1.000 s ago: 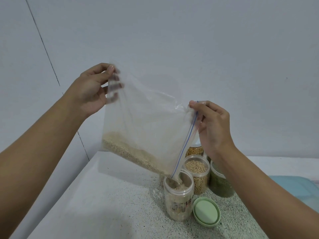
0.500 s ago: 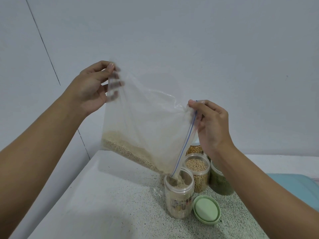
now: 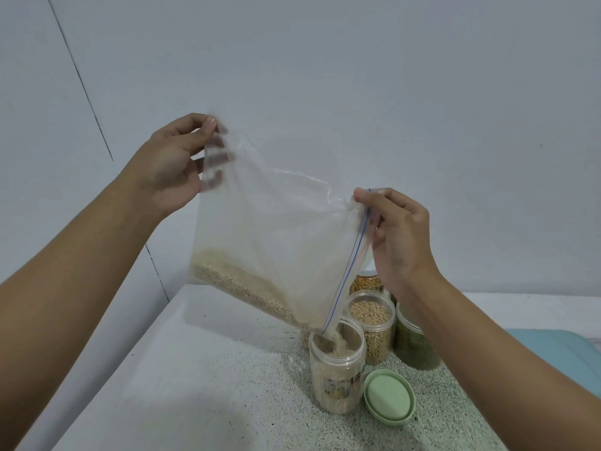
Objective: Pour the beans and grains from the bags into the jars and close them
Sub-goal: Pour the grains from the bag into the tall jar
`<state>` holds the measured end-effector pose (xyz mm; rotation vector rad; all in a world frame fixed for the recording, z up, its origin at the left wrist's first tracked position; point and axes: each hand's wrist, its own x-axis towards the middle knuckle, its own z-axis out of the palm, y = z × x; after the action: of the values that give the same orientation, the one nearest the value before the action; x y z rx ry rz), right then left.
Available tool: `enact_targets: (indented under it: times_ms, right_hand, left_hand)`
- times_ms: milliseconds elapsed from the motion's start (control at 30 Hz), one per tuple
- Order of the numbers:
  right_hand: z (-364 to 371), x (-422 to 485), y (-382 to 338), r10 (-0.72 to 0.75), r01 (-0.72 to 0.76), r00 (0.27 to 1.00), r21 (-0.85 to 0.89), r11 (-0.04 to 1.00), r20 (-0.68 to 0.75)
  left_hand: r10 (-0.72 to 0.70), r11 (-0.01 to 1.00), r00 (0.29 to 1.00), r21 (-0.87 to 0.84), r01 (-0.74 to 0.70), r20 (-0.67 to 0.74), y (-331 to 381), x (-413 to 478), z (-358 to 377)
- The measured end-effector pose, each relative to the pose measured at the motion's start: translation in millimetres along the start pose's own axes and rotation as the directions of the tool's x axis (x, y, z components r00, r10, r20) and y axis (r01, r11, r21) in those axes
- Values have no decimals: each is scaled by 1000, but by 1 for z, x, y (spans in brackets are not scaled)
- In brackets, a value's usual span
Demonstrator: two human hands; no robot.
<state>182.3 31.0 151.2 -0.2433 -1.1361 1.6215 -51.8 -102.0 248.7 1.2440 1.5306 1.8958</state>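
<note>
Zip bag hangs tilted over the near open jar, left hand pinching its raised corner, right hand pinching the zip edge. Likely risk — the low corner slips off the rim, scattering grain across the counter.

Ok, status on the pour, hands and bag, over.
Left hand pinches bag at raised corner, right hand pinches zip edge. Grain running into front jar. Green lid off beside it, nothing blocking.
</note>
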Motion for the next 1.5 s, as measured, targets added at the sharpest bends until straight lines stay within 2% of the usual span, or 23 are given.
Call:
enact_targets:
  times_ms: [1500]
  right_hand:
    - [-10,11,6,-18,18,1000,-7,1000,-6]
  left_hand:
    - [0,1000,999,13,-1,36,-6,14,5]
